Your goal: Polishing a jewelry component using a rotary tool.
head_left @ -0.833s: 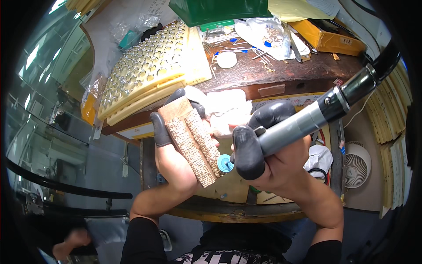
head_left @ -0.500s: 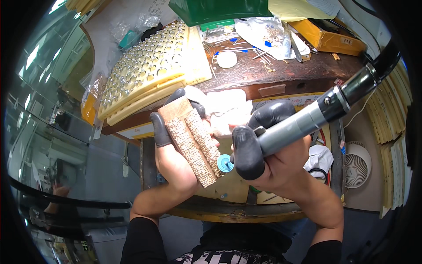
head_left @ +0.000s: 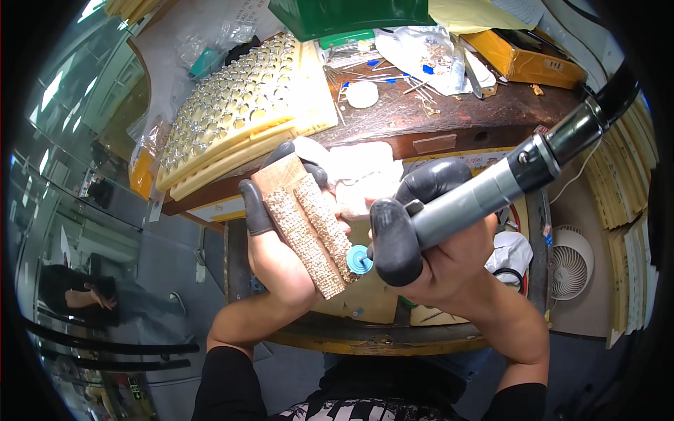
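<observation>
My left hand [head_left: 277, 263], with black finger covers, is closed round a wooden block [head_left: 284, 174]. Two rows of gold-coloured, bumpy-textured metal strips [head_left: 300, 238] run along the block's face, with a groove between them. In my right hand [head_left: 449, 259], whose thumb and finger are also covered in black, is a grey rotary handpiece [head_left: 470, 207]. Its small round blue disc [head_left: 359, 259] is at the right edge of the strips, near their lower end. I cannot tell whether the disc is spinning. A white cloth [head_left: 365, 175] lies just behind the block.
A cream board with many round metal pieces [head_left: 232, 105] stands at the back left. Loose thin tools and a white disc [head_left: 362, 95] lie on the dark wooden bench [head_left: 449, 116]. A green container [head_left: 351, 17], orange box [head_left: 526, 63] and white fan [head_left: 570, 263] are around it.
The blue disc has shifted very slightly along the strip's edge; both hands keep their grip. At far left, a person in dark clothing has come into view.
</observation>
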Motion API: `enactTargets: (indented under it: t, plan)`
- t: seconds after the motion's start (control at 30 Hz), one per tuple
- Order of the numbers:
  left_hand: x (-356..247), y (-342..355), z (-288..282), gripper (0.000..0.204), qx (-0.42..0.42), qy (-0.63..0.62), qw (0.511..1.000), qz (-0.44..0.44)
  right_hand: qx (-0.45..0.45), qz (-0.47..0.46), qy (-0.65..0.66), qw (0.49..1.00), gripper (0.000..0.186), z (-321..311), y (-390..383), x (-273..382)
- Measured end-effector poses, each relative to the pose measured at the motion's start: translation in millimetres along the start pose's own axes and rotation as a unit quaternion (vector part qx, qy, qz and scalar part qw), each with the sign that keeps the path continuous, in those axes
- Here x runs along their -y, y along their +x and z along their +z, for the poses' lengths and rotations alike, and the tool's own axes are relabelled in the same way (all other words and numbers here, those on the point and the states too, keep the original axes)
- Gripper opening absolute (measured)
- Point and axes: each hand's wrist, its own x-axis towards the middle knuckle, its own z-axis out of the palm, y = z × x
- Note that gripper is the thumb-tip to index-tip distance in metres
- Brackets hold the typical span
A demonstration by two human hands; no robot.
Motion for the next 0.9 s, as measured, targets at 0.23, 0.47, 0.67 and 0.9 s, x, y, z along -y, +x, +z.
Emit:
enactTargets:
  t: [0.23, 0.47, 0.67, 0.9]
  plan:
    - [1.0, 0.9, 1.8, 0.075, -0.005, -0.028, 1.000, -0.006, -0.002, -0.004, 0.000, 1.000, 0.009, -0.5, -0.6, -1.5]
    - [0.5, 0.1, 0.9, 0.076, 0.004, -0.038, 0.999, -0.023, 0.001, -0.001, -0.003, 1.000, 0.009, -0.8, -0.8, -1.7]
    - [1.8, 0.5, 1.6, 0.076, -0.003, -0.014, 1.000, 0.001, 0.000, 0.014, 0.002, 1.000, 0.009, -0.5, -0.6, -0.4]
    - [1.3, 0.7, 2.2, 0.075, 0.006, -0.033, 0.999, -0.003, 0.003, 0.003, -0.001, 1.000, 0.008, -0.8, -1.2, -2.1]
